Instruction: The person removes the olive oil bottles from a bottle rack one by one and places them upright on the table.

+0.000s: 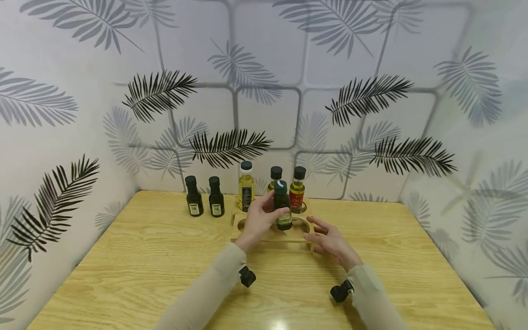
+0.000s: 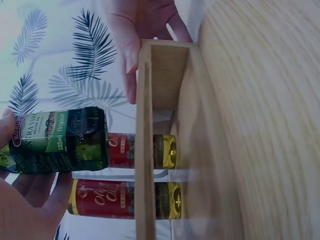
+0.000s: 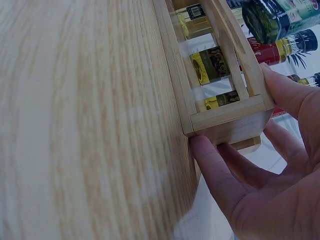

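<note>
My left hand [image 1: 258,219] grips a small dark green olive oil bottle [image 1: 283,211] between thumb and fingers. The bottle is upright over the front opening of a wooden bottle rack [image 1: 272,236]; in the left wrist view its base is above the rack's top board. At the rack's right end, my right hand [image 1: 333,243] holds the wood, its thumb and fingers spread around the end panel in the right wrist view. Behind, the rack's back row bears a clear bottle of yellow oil [image 1: 246,190] and two red-labelled oil bottles, the right one [image 1: 296,195] in plainer sight.
Two small dark bottles, one [image 1: 194,199] left of the other [image 1: 216,200], stand on the wooden table [image 1: 156,256] to the left of the rack. A leaf-patterned wall [image 1: 264,114] rises right behind the table. Each wrist wears a small black camera.
</note>
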A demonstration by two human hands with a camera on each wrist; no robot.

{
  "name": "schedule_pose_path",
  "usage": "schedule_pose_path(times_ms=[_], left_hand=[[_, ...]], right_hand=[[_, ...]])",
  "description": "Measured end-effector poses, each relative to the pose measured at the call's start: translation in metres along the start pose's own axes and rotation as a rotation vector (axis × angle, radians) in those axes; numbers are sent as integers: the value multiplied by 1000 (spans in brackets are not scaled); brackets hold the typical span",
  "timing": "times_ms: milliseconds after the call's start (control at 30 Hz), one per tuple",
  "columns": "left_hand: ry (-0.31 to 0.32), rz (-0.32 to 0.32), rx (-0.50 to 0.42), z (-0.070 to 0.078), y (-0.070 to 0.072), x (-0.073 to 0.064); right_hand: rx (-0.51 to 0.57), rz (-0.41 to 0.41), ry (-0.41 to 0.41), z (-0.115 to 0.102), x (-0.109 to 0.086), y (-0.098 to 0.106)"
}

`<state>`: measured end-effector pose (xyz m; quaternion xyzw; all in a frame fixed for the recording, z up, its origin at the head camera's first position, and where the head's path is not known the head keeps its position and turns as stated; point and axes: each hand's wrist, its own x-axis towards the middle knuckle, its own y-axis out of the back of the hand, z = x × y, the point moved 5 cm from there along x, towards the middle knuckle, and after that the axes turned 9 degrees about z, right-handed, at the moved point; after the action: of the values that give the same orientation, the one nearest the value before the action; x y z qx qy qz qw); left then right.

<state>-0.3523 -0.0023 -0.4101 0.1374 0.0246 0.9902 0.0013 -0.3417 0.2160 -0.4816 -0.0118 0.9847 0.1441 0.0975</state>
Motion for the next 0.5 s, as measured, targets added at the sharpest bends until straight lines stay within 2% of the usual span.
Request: schedule_pose_path(times_ms=[133, 333, 500], left_hand=[[-8, -2, 9, 6, 5, 1], [47, 15, 30, 9, 17, 2], [80, -2, 36, 13, 30, 2]], right_hand=[[-2, 0, 1, 0, -1, 2], [2, 0, 2, -2, -1, 2], [4, -1, 2, -1, -2, 2]])
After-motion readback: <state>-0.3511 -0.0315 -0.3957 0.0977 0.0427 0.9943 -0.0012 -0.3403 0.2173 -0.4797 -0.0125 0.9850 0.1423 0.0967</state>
